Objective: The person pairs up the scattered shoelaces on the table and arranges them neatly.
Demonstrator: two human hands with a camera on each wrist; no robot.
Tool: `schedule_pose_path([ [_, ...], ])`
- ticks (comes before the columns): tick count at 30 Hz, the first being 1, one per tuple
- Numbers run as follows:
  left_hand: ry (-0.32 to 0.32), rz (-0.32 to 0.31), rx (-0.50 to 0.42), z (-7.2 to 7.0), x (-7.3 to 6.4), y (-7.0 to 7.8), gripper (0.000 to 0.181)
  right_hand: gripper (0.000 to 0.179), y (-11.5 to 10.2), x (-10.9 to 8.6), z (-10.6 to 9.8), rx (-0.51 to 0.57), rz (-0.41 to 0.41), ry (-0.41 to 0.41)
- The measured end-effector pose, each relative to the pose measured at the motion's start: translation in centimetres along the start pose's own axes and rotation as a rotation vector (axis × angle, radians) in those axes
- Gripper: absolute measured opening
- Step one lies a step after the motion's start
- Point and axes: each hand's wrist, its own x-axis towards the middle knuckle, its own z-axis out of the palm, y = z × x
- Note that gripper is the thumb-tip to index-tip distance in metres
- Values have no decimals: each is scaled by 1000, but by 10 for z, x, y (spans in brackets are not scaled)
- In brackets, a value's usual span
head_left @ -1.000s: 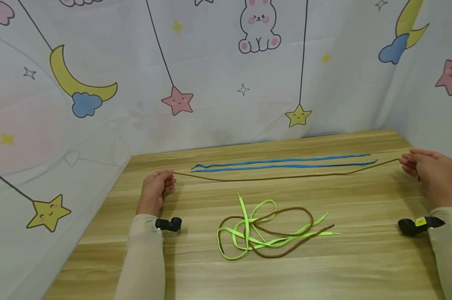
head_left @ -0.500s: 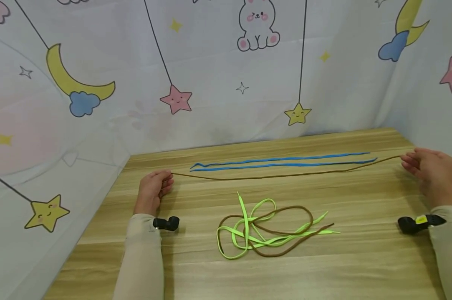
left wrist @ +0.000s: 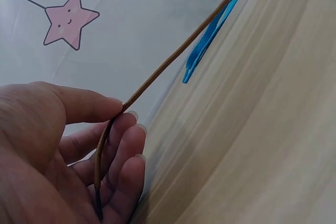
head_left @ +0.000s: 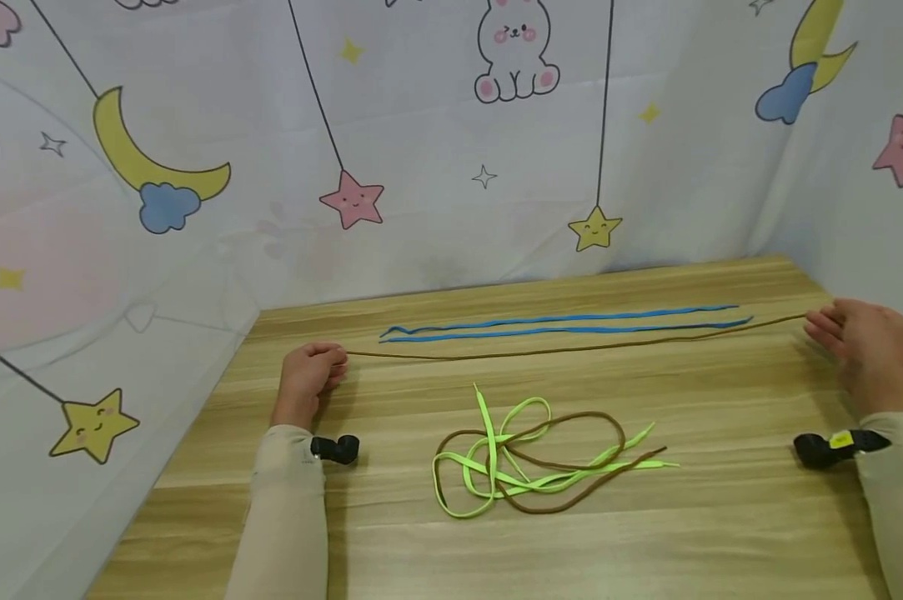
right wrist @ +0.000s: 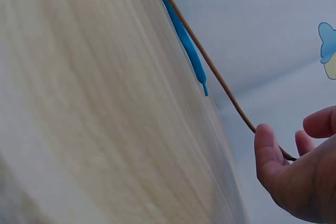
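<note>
A brown shoelace point(head_left: 526, 353) stretches from hand to hand across the far part of the table, sagging slightly. My left hand point(head_left: 306, 382) pinches it near its left end between thumb and fingers; in the left wrist view the dark-tipped end of the brown shoelace point(left wrist: 98, 166) hangs over the curled fingers. At the far right, my right hand point(head_left: 875, 350) pinches the other end, and the tip is partly hidden by the thumb in the right wrist view. Just beyond lie two blue shoelaces point(head_left: 571, 320), nearly straight and side by side.
Closer to me, green shoelaces point(head_left: 484, 412) and another brown shoelace point(head_left: 597, 413) lie loosely tangled on the wooden table point(head_left: 571, 562). A white curtain point(head_left: 421, 258) printed with stars, moons and a rabbit hangs behind the table and along its sides.
The brown shoelace between my hands has become straighter, with less sag at its right part. My right hand has shifted slightly to the right. The other shoelaces have stayed where they were.
</note>
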Motion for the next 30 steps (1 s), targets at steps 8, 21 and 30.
schedule_pose_path([
  [8, 33, 29, 29, -2, 1, -2, 18, 13, -2, -4, 1, 72, 16, 19],
  [21, 47, 18, 22, -7, -5, 0, 28, 63, -1, -7, 2, 14, 12, 78],
  [30, 61, -3, -13, -8, -4, -1, 27, 43, -1, -7, 0, 0, 9, 78],
])
